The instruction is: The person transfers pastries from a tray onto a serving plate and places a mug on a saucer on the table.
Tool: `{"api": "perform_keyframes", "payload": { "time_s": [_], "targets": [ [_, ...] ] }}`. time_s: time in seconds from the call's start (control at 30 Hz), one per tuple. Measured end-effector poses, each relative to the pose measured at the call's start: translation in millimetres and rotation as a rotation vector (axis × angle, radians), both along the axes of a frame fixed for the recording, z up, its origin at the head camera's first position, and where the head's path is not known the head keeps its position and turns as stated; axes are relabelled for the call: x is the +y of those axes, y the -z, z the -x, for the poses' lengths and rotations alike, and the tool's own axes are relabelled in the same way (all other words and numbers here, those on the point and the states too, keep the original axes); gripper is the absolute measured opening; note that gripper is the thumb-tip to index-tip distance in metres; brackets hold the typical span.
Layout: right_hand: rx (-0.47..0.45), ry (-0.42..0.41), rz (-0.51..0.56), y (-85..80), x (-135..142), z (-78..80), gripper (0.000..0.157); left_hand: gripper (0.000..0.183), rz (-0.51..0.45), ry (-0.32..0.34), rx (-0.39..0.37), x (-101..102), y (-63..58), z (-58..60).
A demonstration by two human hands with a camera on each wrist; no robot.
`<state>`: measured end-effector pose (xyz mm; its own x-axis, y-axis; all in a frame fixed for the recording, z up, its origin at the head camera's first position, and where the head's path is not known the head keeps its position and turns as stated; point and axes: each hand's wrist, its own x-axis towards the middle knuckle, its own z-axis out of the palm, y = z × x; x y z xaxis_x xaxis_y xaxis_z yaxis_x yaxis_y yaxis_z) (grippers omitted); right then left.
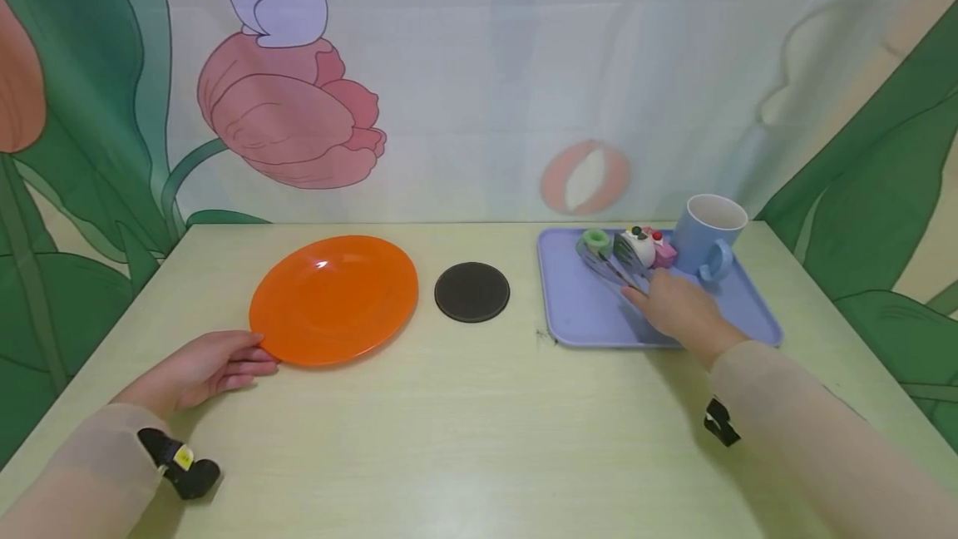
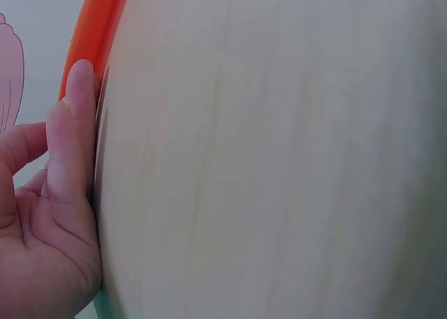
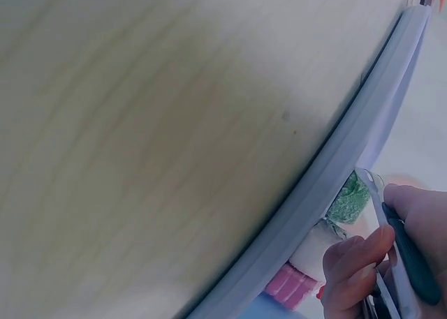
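Note:
My left hand (image 1: 217,364) grips the near left rim of an orange plate (image 1: 337,298), with fingers at the rim (image 2: 84,47) in the left wrist view. At the right, my right hand (image 1: 677,306) holds metal tongs (image 1: 609,269) with a dark green grip (image 3: 412,256). The tongs' spread ends reach over a lilac tray (image 1: 591,314), with one end close to a green ring-shaped piece (image 1: 595,241). Beside that piece lie a white toy cake (image 1: 639,246) and a pink toy cake (image 1: 664,254), partly hidden by the tongs and hand.
A light blue mug (image 1: 699,231) stands upright at the tray's back right corner, its handle toward me. Between plate and tray lies a round black coaster (image 1: 472,293). A printed curtain (image 1: 464,106) hangs behind the pale wooden table (image 1: 449,439).

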<state>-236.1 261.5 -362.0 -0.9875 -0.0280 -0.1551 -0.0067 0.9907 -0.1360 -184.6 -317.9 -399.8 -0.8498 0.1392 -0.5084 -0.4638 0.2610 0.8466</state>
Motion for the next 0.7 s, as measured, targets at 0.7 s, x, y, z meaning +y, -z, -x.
{"api": "perform_keyframes", "payload": {
  "time_s": [0.7],
  "targets": [
    [-0.022, 0.030, -0.007, -1.8, -4.9, 5.8, 0.070, 0.049, -0.003, -0.010, 0.002, -1.7, 1.3, 0.1]
  ]
}}
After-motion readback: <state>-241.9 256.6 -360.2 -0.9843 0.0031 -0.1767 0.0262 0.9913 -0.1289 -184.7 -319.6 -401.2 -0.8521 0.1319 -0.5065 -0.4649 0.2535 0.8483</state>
